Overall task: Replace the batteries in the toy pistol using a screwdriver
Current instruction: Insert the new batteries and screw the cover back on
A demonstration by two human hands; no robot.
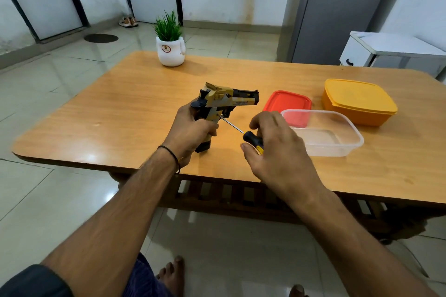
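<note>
Gripping the pistol (pixel 224 101) by its grip above the counter's (pixel 135 113) near edge, the left hand (pixel 190 131) steadies it; the right hand (pixel 272 149) grasps the screwdriver (pixel 252 141), tip at the grip's screw. Next, probably turning with steady pressure.

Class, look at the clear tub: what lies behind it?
A red lid, partly seen through the tub, and an orange box further right. The right hand covers the tub's left end.

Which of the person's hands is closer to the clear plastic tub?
Right. The right hand, gripping the screwdriver, sits just left of the clear plastic tub; the left hand holds the toy pistol farther left.
</note>
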